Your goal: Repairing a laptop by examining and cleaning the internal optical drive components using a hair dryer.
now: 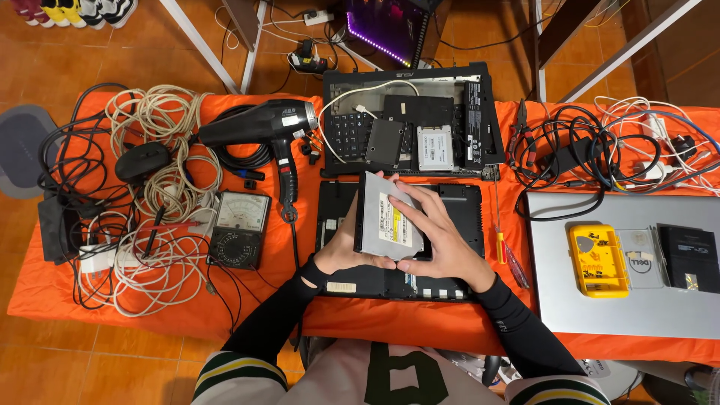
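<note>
Both hands grip the optical drive above the open laptop base. Left hand fingers close beneath its left edge; right hand fingers wrap its right edge.

Black hair dryer beside analog multimeter, cables.
</note>
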